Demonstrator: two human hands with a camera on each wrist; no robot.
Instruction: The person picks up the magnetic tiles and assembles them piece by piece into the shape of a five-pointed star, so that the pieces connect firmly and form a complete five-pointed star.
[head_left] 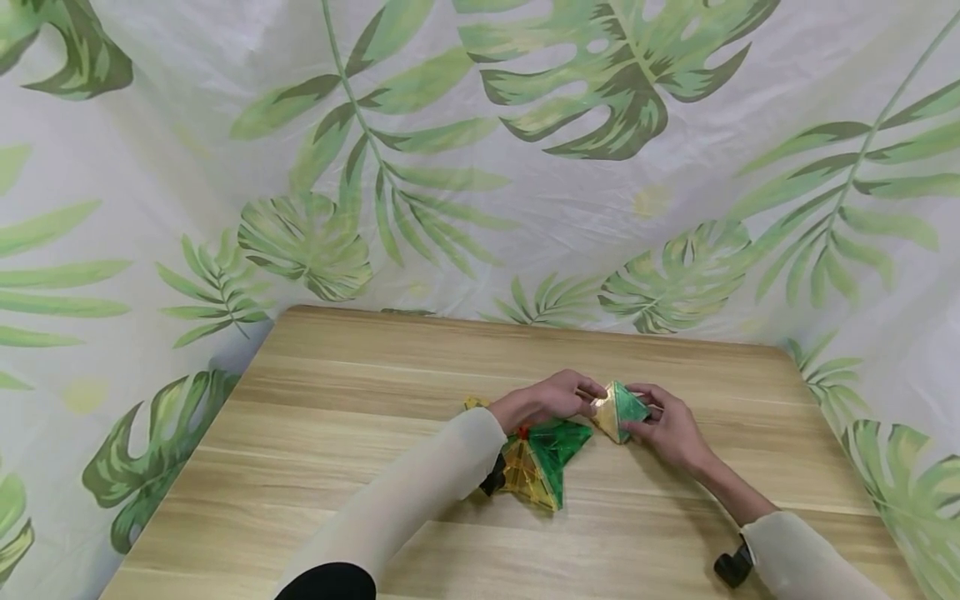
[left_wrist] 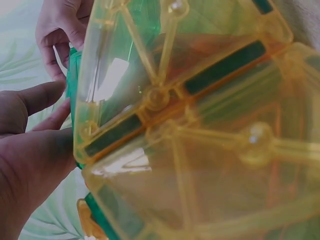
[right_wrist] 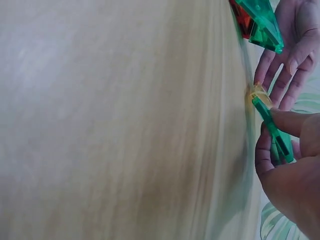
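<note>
My right hand [head_left: 675, 429] pinches the green side of a small peaked piece made of translucent magnetic tiles [head_left: 628, 410], thumb on one face and fingers on the other. The piece has a yellow half on its left. My left hand [head_left: 558, 396] reaches in from the left with its fingers extended, their tips at the yellow side; in the right wrist view this yellow tile [right_wrist: 261, 94] lies by the left fingertips. Beneath the left wrist stands a larger yellow and green tile structure [head_left: 534, 475] with a red bit, partly hidden by the forearm. Its yellow tiles [left_wrist: 210, 170] fill the left wrist view.
The wooden table [head_left: 360, 367] carries everything. A leaf-patterned cloth [head_left: 450, 192] hangs behind it and at both sides. Dark wrist devices show at the left wrist [head_left: 492, 477] and the right wrist [head_left: 733, 565]. The larger structure sits close to the left forearm.
</note>
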